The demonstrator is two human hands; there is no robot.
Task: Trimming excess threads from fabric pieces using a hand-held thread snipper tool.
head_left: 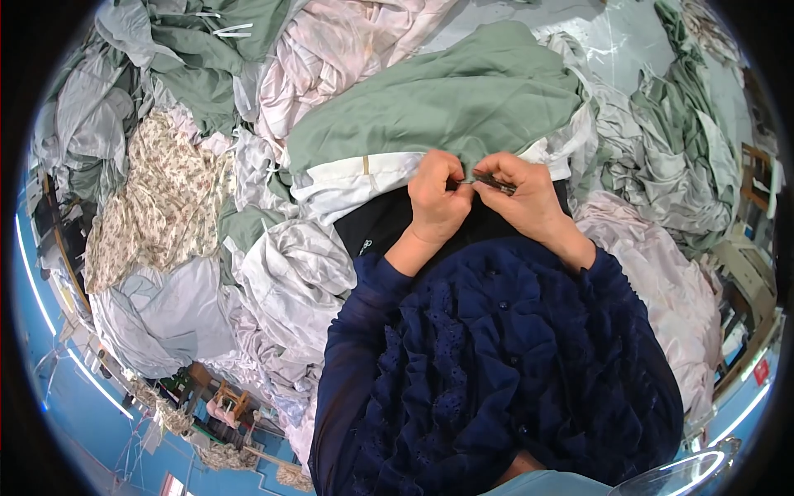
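Note:
My left hand (436, 197) and my right hand (529, 197) meet in front of my chest with fingertips nearly touching. A small dark metal tool, which looks like thread snips (495, 183), is gripped in the right fingers, its tip pointing at the left hand. The left thumb and fingers are pinched together; what they hold is too small to make out. Just beyond both hands a sage-green cloth (447, 99) lies spread in a broad mound. Its white edge (356, 180) runs behind my wrists, over black fabric (376, 219) on my lap.
Heaps of crumpled cloth surround me: a floral piece (157, 202) and white cloth (294, 260) on the left, pale pink cloth (347, 54) at the back, grey-green cloth (662, 157) and more pink cloth (653, 273) on the right. A grey surface (616, 37) shows at the back right.

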